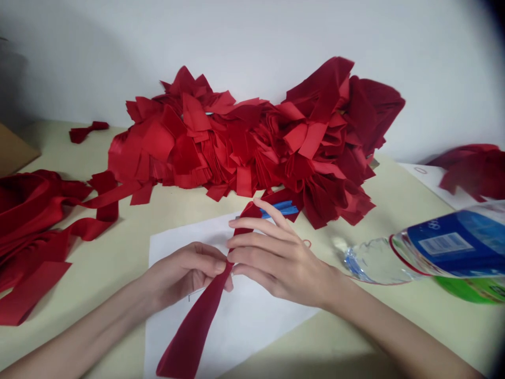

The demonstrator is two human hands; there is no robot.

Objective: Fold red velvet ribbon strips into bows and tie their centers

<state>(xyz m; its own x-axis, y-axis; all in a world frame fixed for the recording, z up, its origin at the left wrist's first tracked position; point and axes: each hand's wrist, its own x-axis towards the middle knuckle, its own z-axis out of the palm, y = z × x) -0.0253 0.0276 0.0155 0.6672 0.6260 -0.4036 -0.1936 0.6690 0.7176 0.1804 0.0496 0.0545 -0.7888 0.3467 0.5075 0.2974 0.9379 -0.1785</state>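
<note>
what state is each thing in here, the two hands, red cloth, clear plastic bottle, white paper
left hand, pinching the strip
right hand, open, fingers laid across the strip
long dark red fabric strip, pinched, lying over the paper
large heap of red fabric pieces, piled against the wall
clear plastic bottle with blue label, on its side
white paper sheet, flat on the table

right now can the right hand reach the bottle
Likely yes: the right hand sits close to the bottle, nothing blocks the way across the table, though its fingers are on the red strip.
</note>
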